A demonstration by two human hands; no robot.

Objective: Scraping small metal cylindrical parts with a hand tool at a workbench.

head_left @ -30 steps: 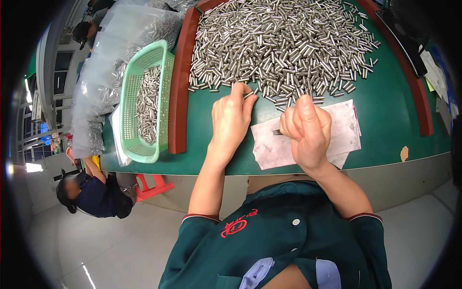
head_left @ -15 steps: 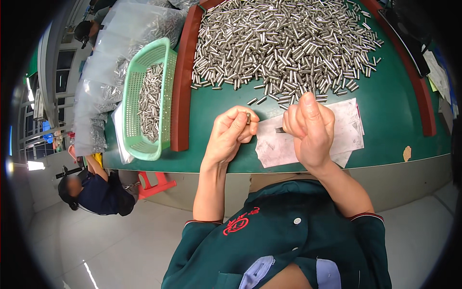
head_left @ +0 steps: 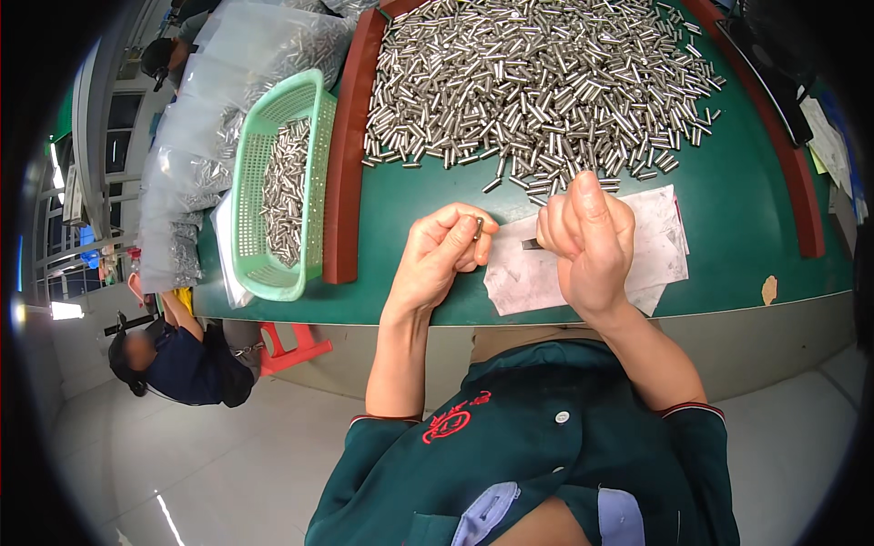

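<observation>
A small metal pin (head_left: 478,228) is pinched between the thumb and forefinger of my left hand (head_left: 442,250), above the green table. To its right my right hand (head_left: 590,241) is closed round a tool whose flat dark tip (head_left: 531,244) pokes out toward my left hand. My fingers hide the rest of that tool. Under my right hand lies a smudged whitish sheet (head_left: 519,282). Just beyond both hands spreads a big heap of shiny cylindrical metal pins (head_left: 546,91), with a few loose ones at its near edge.
Left of the heap runs a dark red wooden rail (head_left: 341,209), with another rail (head_left: 799,182) at the right. A green plastic basket (head_left: 314,200) of pins stands beside clear bags (head_left: 177,200) of parts. Another person (head_left: 187,359) sits near a red stool (head_left: 293,350).
My left hand has shifted slightly right, and the pin in it has turned to a different angle. Loose pins at the heap's near edge lie differently. My right hand stays nearly in place.
</observation>
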